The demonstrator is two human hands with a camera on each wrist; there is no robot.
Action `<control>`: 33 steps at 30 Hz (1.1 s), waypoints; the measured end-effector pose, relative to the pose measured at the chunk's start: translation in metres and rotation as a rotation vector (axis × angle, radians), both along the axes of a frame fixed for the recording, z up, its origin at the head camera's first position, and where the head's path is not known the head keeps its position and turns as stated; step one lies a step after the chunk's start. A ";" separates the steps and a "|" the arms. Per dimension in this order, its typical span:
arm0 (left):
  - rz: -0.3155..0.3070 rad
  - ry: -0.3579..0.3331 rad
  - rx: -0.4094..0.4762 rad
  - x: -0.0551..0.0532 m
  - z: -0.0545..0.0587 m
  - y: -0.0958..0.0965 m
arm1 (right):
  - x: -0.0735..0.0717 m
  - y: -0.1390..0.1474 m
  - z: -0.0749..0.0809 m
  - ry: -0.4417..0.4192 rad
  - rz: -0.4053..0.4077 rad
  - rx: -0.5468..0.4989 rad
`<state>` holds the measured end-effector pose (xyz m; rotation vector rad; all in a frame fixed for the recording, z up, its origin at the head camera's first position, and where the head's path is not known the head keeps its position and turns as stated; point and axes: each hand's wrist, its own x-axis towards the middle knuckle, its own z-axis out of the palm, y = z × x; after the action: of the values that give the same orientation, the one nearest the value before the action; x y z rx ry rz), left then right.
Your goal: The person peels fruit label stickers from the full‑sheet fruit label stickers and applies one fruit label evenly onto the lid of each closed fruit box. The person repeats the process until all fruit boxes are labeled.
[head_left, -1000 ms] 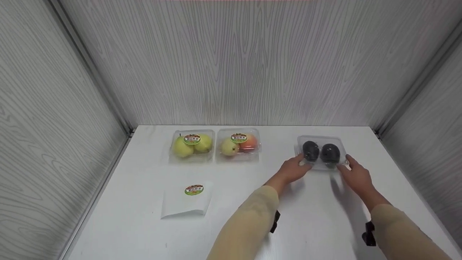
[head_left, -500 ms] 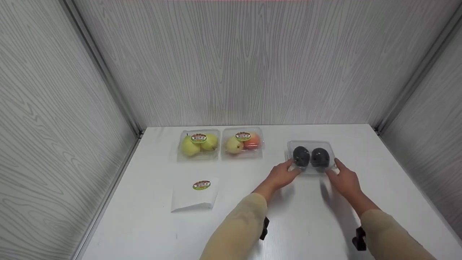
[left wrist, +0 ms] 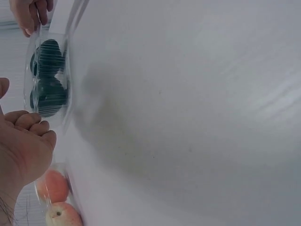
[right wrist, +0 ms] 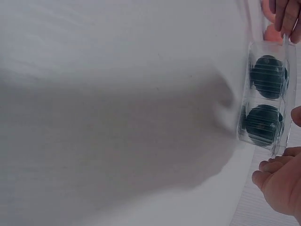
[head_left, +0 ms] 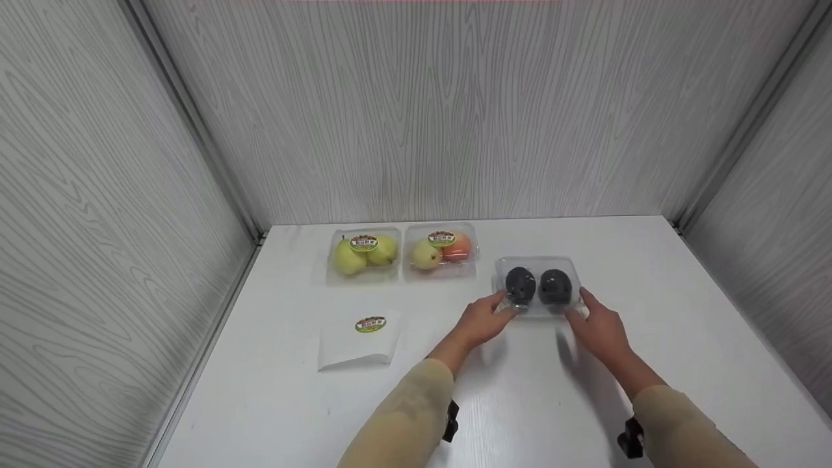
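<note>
A clear plastic fruit box point(head_left: 538, 262) with two dark oval fruits point(head_left: 520, 286) in it is held between both hands, slightly tilted. My left hand point(head_left: 480, 320) pinches its near left corner, thumb in front. At the near right corner my right hand point(head_left: 601, 330) grips it the same way. Both wrist views show the ribbed box wall side-on, its lid closed, and it appears raised off the table. No label shows on it. To its left stands a labelled clear box point(head_left: 442, 268) with a pale fruit and a red-orange one.
Another labelled box point(head_left: 364, 273) with two yellow-green pears stands at the back left. A white paper sheet point(head_left: 354, 344) with a fruit sticker point(head_left: 370, 324) lies on the white table point(head_left: 520, 416). Grey wood-grain panels point(head_left: 416, 130) enclose the back and sides.
Both hands have carried the box of dark fruits leftward and a little nearer, closing the gap to the box with the red-orange fruit. The head view has shifted slightly.
</note>
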<state>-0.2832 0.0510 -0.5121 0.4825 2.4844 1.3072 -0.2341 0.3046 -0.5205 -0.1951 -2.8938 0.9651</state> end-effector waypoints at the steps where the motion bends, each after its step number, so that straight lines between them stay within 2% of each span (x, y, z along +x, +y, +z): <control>1: -0.003 0.005 0.003 0.001 -0.001 -0.003 | 0.001 -0.002 -0.001 -0.003 0.000 -0.001; 7: 0.003 0.010 0.019 0.009 -0.006 -0.019 | 0.008 -0.016 -0.005 -0.007 0.019 0.001; 14: 0.002 0.005 0.042 0.016 -0.007 -0.035 | 0.017 -0.030 -0.003 0.026 0.023 0.000; 28: 0.038 0.101 0.062 0.034 -0.014 -0.064 | 0.029 -0.055 -0.006 0.065 0.044 -0.016; 33: 0.051 0.110 0.055 0.038 -0.014 -0.072 | 0.033 -0.064 -0.005 0.090 0.055 -0.020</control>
<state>-0.2454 -0.0206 -0.5264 0.5204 2.5720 1.4072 -0.2008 0.2409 -0.5258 -0.0713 -2.8223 0.9844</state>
